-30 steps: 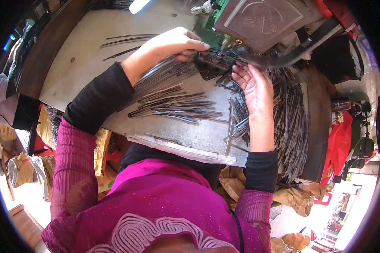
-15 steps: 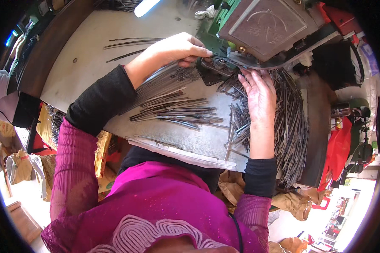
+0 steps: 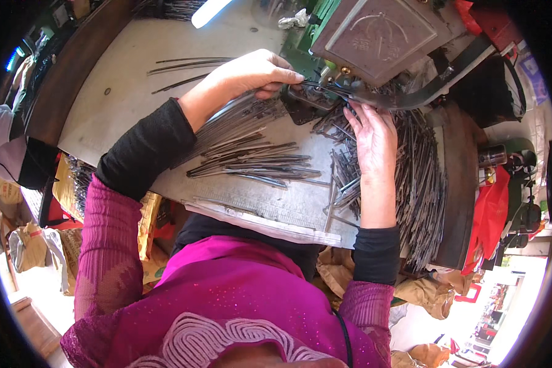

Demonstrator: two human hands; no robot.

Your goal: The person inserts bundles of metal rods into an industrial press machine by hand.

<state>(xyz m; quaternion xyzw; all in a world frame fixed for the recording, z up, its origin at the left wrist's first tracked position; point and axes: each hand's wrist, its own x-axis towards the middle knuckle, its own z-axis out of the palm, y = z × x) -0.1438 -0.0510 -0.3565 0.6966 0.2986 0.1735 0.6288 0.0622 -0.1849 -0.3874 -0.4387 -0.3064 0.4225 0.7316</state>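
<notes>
My left hand (image 3: 262, 71) is closed in a pinch on thin dark metal umbrella ribs (image 3: 313, 83), held at the working point of a green machine with a brown cover (image 3: 383, 43). On the far side of that point my right hand (image 3: 376, 135) has its fingertips together at the ribs' other end, partly hidden under a black curved bar (image 3: 423, 97). Loose ribs lie in a fanned bundle (image 3: 251, 162) on the metal table (image 3: 141, 67). A large heap of ribs (image 3: 411, 202) spreads beneath and beside my right forearm.
Several single ribs (image 3: 187, 63) lie beyond my left forearm. A white strip (image 3: 264, 227) runs along the table's near edge. Brown paper bags (image 3: 426, 297) sit below at right, and a red cloth (image 3: 489, 214) hangs past the table's dark right side.
The black curved bar has swung lower, leaving a wider gap beneath the brown cover. Both hands stay almost in place; the whole view has shifted slightly.
</notes>
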